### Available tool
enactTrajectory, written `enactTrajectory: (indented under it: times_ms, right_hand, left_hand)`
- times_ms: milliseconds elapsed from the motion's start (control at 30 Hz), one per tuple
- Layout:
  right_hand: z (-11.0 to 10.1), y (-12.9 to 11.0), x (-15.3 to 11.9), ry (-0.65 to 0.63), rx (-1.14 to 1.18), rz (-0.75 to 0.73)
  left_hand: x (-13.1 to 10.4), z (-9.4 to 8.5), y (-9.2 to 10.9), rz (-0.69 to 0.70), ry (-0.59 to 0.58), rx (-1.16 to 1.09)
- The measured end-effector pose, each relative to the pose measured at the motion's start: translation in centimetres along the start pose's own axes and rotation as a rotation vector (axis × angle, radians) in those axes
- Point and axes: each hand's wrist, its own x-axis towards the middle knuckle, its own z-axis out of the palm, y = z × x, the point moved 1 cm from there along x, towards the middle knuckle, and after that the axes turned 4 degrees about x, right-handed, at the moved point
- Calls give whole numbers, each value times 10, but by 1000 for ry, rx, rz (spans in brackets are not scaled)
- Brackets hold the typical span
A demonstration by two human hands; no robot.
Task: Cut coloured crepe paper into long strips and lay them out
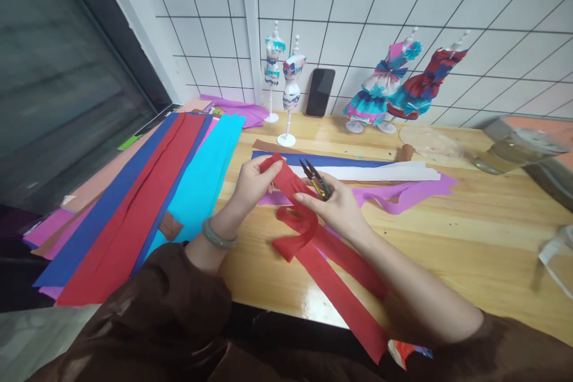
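Note:
A long red crepe paper strip (344, 298) runs from between my hands, curls on the table and hangs over its front edge. My left hand (257, 182) pinches one end of the strip between thumb and fingers. Close by on the right, my right hand (338, 203) grips the same strip with the thumb on top. Thread snips (317, 180) with dark pointed blades are also tucked in that hand, their tips apart and pointing up to the left. Gathers show in the red paper between the two thumbs.
Stacked crepe paper sheets (170, 173) cover the table's left side. Blue, white and purple strips (380, 172) lie behind my hands. Two small white mannequins (290, 95), a phone (320, 92) and two dressed mannequins (378, 86) stand along the tiled wall. A glass jar (514, 149) is at right.

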Motion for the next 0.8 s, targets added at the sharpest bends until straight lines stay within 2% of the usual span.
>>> enactTrajectory:
  times_ms: [167,300,367,467,667,800]
  right_hand:
    - [24,-6,9,-72,33,97]
    - [32,5,6,-122,122,240]
    - [31,10,1,-153,167,285]
    - [24,13,-7,-130,133,313]
    - [18,7,-27,-116,126,448]
    - [8,3,-36,-108,128,437]
  left_hand:
    - [12,-15,-1,65,149,-48]
    - [25,-33,-5,34,238,-251]
    - [30,-42,-6,-3,273,-334]
    - [36,-51,-8,-52,336,-424]
    - [43,-63,-18,-85,436,-593]
    - [49,-73,-25,-105,445,-694]
